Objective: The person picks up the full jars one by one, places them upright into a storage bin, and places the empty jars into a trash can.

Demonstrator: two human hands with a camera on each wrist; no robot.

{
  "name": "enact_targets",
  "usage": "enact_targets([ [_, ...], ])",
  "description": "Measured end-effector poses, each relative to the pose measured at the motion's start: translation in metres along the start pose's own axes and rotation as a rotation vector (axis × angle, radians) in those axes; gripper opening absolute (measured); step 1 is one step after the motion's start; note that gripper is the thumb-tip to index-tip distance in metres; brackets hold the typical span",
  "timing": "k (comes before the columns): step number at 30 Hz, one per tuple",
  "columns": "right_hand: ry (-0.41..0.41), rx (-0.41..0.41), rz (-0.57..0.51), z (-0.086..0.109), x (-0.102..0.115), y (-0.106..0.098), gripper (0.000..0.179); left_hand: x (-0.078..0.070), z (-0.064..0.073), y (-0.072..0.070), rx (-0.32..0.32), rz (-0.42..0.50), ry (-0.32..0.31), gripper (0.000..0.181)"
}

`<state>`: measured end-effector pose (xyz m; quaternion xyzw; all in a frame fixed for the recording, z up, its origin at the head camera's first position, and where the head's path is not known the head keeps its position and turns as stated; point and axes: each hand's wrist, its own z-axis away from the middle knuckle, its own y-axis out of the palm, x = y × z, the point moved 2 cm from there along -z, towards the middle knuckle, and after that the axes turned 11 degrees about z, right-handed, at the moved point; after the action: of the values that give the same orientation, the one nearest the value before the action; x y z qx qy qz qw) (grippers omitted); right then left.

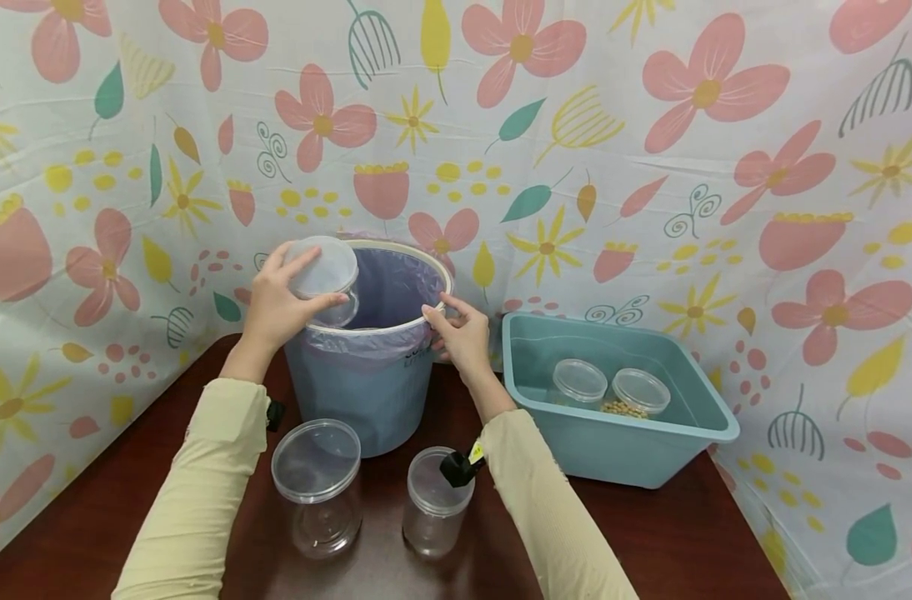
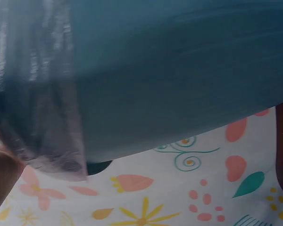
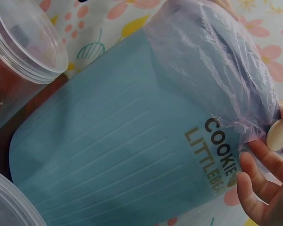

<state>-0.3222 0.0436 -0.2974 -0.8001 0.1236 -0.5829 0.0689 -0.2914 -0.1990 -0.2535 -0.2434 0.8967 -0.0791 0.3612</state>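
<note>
My left hand grips a clear plastic jar with a frosted lid, tilted over the left side of a blue trash bin. A thin translucent bag lines the bin and folds down outside its cream rim. At the right of that rim, my right hand pinches the edge between thumb and fingers, beside the gathered bag in the right wrist view. The left wrist view holds only the bin's side, the hanging bag and patterned cloth; the jar is outside it.
Two lidded clear jars, a large one and a smaller one, stand in front of the bin. To the right sits a teal basin with two lidded containers. Floral cloth hangs behind the dark table.
</note>
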Motion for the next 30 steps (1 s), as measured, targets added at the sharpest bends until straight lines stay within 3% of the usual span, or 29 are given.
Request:
enact_targets([
  [11,-0.008,0.011,-0.001,0.001,0.0,-0.002,0.047,0.004,-0.003,0.001,0.13,-0.065,-0.208,0.077],
  [14,-0.004,0.021,-0.004,0.001,0.001,-0.002,0.049,0.003,-0.003,0.001,0.158,-0.076,-0.236,0.073],
  [23,-0.007,0.02,-0.007,0.001,-0.001,-0.001,0.049,0.004,-0.001,0.0,0.157,-0.091,-0.173,0.061],
  [30,-0.012,0.019,-0.015,0.001,0.0,-0.001,0.049,-0.002,0.007,-0.002,0.109,-0.09,-0.102,0.048],
])
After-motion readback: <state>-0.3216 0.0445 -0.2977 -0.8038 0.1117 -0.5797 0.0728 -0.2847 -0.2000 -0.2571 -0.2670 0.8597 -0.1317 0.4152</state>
